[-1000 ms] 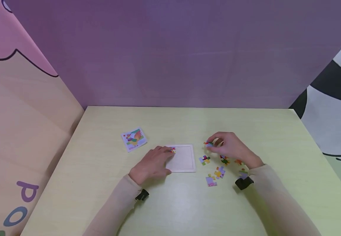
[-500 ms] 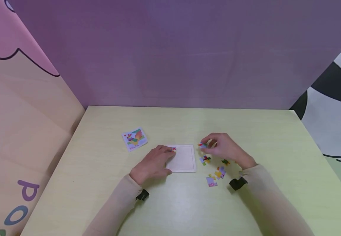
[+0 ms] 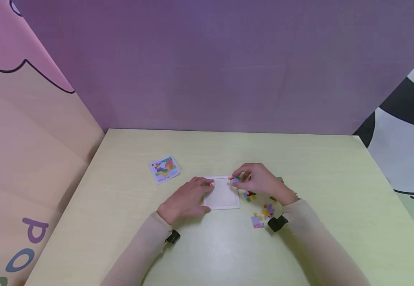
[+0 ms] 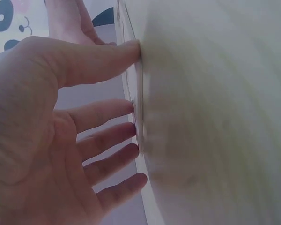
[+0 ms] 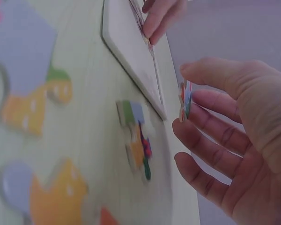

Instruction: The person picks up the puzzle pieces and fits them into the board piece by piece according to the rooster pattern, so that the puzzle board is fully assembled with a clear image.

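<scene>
A white puzzle tray (image 3: 224, 200) with a raised border lies mid-table. My left hand (image 3: 184, 201) rests at its left side, fingers straight, thumb at the near edge and fingertips by a small puzzle piece (image 3: 212, 182) in the upper left corner, which they partly cover. Between thumb and fingers, my right hand (image 3: 260, 182) pinches another puzzle piece (image 5: 185, 101), coloured red, blue and green. In the head view that piece overlaps the tray's upper right corner. The right wrist view shows a loose puzzle piece (image 5: 136, 140) on the table below this hand, near the tray.
Several loose puzzle pieces (image 3: 257, 222) lie right of the tray, some partly hidden by the right hand and wrist. A square picture card (image 3: 164, 169) lies at the back left. A purple wall panel (image 3: 228, 71) stands behind the table (image 3: 199, 258).
My right hand has carried its puzzle piece leftward, from above the loose pieces to the tray's upper right corner. The left hand has stayed at the tray.
</scene>
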{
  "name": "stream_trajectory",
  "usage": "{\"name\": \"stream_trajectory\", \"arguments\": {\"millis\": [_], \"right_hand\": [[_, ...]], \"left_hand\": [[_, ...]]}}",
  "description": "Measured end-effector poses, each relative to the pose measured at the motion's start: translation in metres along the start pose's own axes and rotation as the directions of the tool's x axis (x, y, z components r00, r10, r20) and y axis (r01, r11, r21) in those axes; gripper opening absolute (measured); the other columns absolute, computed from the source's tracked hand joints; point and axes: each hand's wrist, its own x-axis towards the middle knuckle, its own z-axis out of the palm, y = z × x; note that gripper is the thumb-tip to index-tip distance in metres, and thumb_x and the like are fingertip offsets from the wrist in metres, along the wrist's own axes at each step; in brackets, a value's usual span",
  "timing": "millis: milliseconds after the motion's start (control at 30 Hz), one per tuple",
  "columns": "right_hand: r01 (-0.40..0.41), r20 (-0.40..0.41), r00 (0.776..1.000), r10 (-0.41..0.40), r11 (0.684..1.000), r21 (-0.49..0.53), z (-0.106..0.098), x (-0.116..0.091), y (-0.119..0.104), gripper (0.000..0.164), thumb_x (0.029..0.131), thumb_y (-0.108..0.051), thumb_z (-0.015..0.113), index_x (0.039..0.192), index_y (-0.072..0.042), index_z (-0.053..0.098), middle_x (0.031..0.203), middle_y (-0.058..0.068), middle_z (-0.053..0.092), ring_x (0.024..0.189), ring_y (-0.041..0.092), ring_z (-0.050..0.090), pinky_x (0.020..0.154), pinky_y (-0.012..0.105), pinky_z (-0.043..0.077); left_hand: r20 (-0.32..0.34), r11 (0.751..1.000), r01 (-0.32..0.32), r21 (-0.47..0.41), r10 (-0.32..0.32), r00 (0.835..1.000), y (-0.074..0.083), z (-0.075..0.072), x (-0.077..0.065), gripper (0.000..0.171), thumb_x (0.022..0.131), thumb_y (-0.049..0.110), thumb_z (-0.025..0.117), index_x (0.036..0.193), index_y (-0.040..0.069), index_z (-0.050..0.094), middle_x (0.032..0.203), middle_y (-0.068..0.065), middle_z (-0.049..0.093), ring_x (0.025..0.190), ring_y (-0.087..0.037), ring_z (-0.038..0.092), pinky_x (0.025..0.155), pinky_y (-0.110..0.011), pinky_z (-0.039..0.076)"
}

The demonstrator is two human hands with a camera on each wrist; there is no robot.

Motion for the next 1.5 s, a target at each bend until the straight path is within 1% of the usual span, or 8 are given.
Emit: {"name": "stream_trajectory", "arguments": {"millis": [267,567,767,867,1000,1167,1333,1500], "right_hand": [[0.001,0.023,1.0,-0.001,1.0,-0.008,0.011,0.009,-0.014,0.027,0.09,-0.023,0.086,0.112,-0.01,0.081,0.105,0.001,0.079,0.088,0.013,0.07,0.073,0.025,0.057],[-0.027,0.043,0.999,0.029,0.999,-0.047,0.024,0.017,-0.02,0.027,0.091,-0.022,0.085,0.115,-0.012,0.081,0.103,-0.003,0.076,0.089,0.014,0.063,0.08,0.029,0.053],[0.018,0.017,1.0,-0.017,0.997,-0.069,0.027,0.021,-0.021,0.025,0.092,-0.023,0.084,0.113,-0.012,0.081,0.108,-0.002,0.077,0.091,0.015,0.063,0.082,0.03,0.053],[0.019,0.016,1.0,-0.018,0.998,-0.063,0.028,0.022,-0.02,0.025,0.091,-0.024,0.084,0.113,-0.013,0.081,0.108,-0.002,0.078,0.092,0.015,0.064,0.083,0.031,0.053],[0.012,0.029,1.0,-0.01,0.997,-0.078,0.031,0.025,-0.018,0.026,0.091,-0.027,0.085,0.114,-0.015,0.082,0.108,-0.003,0.078,0.095,0.015,0.063,0.086,0.032,0.051],[0.028,0.033,0.999,-0.025,0.996,-0.086,0.033,0.026,-0.019,0.024,0.09,-0.026,0.085,0.112,-0.014,0.083,0.107,-0.002,0.079,0.099,0.018,0.063,0.091,0.037,0.049],[0.03,0.035,0.999,-0.027,0.995,-0.093,0.036,0.029,-0.019,0.022,0.091,-0.024,0.084,0.11,-0.014,0.084,0.107,-0.003,0.08,0.102,0.019,0.064,0.094,0.041,0.049],[0.033,0.036,0.999,-0.028,0.992,-0.12,0.036,0.031,-0.019,0.02,0.09,-0.025,0.084,0.109,-0.017,0.084,0.107,-0.005,0.079,0.103,0.018,0.065,0.096,0.041,0.05]], "left_hand": [[0.001,0.999,0.027,-0.024,-0.027,1.0,-0.001,0.0,-0.002,0.067,0.094,0.034,0.079,0.153,0.011,0.059,0.169,-0.011,0.043,0.156,-0.029,0.04,0.126,-0.042,0.04],[0.008,0.999,0.027,-0.042,-0.027,1.0,-0.001,0.001,-0.001,0.067,0.093,0.034,0.079,0.154,0.012,0.059,0.169,-0.017,0.041,0.157,-0.034,0.039,0.128,-0.046,0.037],[0.017,0.998,0.041,-0.045,-0.04,0.999,-0.002,0.0,-0.001,0.069,0.094,0.036,0.079,0.155,0.012,0.057,0.171,-0.014,0.039,0.158,-0.032,0.039,0.128,-0.046,0.038],[0.018,0.998,0.043,-0.042,-0.042,0.999,-0.001,0.0,-0.001,0.069,0.094,0.037,0.079,0.155,0.013,0.057,0.171,-0.013,0.04,0.158,-0.032,0.039,0.127,-0.046,0.039],[0.003,0.999,0.035,-0.027,-0.035,0.999,-0.002,0.001,-0.002,0.067,0.094,0.037,0.078,0.153,0.014,0.06,0.169,-0.014,0.042,0.155,-0.034,0.041,0.124,-0.049,0.042],[-0.014,0.999,0.017,0.028,-0.017,1.0,0.0,0.001,-0.001,0.064,0.094,0.038,0.077,0.152,0.015,0.061,0.166,-0.014,0.045,0.152,-0.035,0.044,0.118,-0.054,0.047],[-0.016,0.996,0.02,0.084,-0.018,1.0,0.002,0.0,-0.002,0.066,0.095,0.041,0.076,0.153,0.015,0.059,0.164,-0.012,0.048,0.151,-0.035,0.046,0.116,-0.053,0.049],[-0.018,0.996,0.025,0.086,-0.024,1.0,0.002,0.001,-0.001,0.066,0.095,0.043,0.076,0.154,0.017,0.059,0.164,-0.011,0.048,0.149,-0.035,0.047,0.115,-0.053,0.05]]}}
